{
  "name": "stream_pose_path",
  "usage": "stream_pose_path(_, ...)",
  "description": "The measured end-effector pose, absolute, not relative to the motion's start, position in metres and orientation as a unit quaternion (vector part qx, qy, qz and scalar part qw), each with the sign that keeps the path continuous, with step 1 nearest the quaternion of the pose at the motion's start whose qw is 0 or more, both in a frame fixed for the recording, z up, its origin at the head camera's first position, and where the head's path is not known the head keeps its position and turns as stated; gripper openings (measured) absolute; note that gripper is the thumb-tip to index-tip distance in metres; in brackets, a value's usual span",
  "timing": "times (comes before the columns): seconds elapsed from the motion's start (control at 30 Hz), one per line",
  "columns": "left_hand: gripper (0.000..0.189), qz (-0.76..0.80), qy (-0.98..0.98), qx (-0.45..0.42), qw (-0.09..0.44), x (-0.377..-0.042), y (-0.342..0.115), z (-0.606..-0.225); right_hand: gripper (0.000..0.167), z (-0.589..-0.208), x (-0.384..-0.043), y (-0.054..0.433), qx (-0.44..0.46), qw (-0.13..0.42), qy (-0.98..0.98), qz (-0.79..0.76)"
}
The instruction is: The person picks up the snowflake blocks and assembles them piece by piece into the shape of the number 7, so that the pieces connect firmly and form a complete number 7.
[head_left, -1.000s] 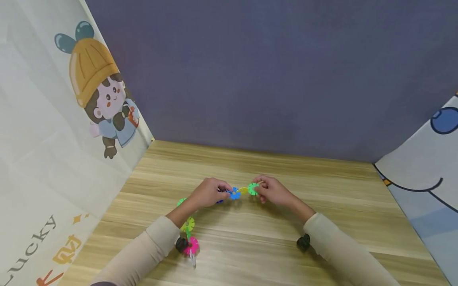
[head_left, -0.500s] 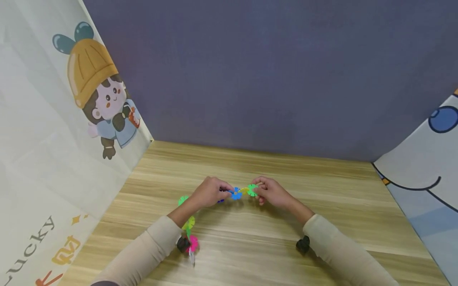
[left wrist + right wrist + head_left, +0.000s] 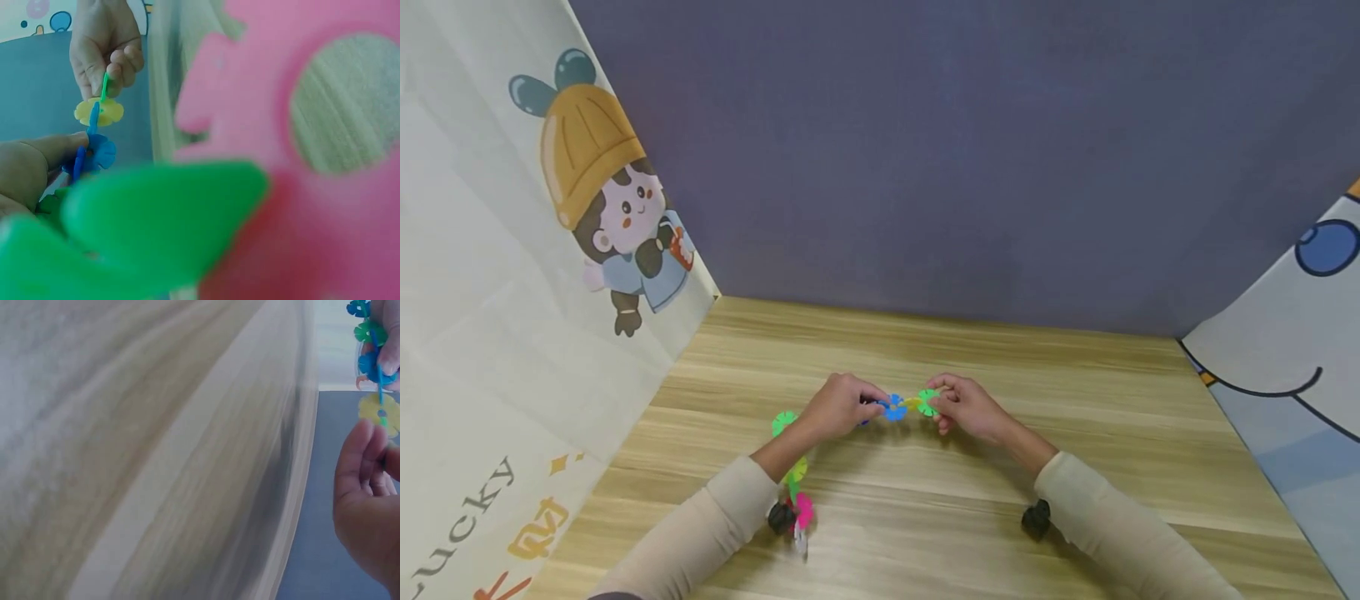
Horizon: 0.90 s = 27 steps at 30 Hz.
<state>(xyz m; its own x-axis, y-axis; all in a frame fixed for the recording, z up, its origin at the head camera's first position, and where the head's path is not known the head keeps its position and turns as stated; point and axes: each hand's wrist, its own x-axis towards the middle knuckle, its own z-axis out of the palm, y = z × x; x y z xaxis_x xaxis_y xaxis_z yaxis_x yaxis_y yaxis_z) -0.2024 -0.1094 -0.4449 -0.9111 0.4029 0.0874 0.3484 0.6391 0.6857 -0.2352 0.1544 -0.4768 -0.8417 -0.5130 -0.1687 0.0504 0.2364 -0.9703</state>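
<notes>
Notched plastic flower discs are slotted together into a chain. My left hand (image 3: 842,406) pinches it at a blue disc (image 3: 894,408), with darker blue partly hidden behind the fingers. Beyond that blue disc comes a yellow disc (image 3: 111,112), then a light green disc (image 3: 927,402) at the chain's right end, pinched between the thumb and fingers of my right hand (image 3: 973,410). The green one appears edge-on in the left wrist view and joins the yellow disc. Under my left forearm the chain runs on through a green disc (image 3: 784,422) and a yellow-green disc (image 3: 798,469).
Close to the left wrist camera hangs a pink disc (image 3: 805,510), with a whitish disc (image 3: 801,540) at that end. All this is over a wood-grain table (image 3: 925,533). A dark panel (image 3: 955,167) stands behind it, with printed sheets (image 3: 482,275) at the sides.
My right hand and the green disc have sunk slightly and edged left. The left hand keeps its hold on the blue part, almost unmoved.
</notes>
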Motion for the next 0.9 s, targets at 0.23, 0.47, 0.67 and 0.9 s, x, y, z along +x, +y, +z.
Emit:
stream_pose_path(0.23, 0.010, 0.369, 0.903, 0.218, 0.030, -0.200, -0.109, -0.446, 0.029, -0.472, -0.233, 0.151, -0.151, 0.235, 0.756, -0.593)
stream_pose_path(0.47, 0.010, 0.373, 0.893, 0.242, 0.063, -0.207, -0.112, -0.445, 0.031, -0.470, -0.236, 0.159, -0.145, 0.235, 0.771, -0.574)
stream_pose_path(0.67, 0.028, 0.364, 0.896, 0.240, 0.080, -0.207, -0.114, -0.438, 0.034, -0.466, -0.238, 0.166, -0.118, 0.235, 0.758, -0.597)
stream_pose_path(0.9, 0.040, 0.377, 0.898, 0.216, 0.065, -0.205, -0.122, -0.432, 0.037, -0.464, -0.238, 0.175, -0.101, 0.233, 0.738, -0.625)
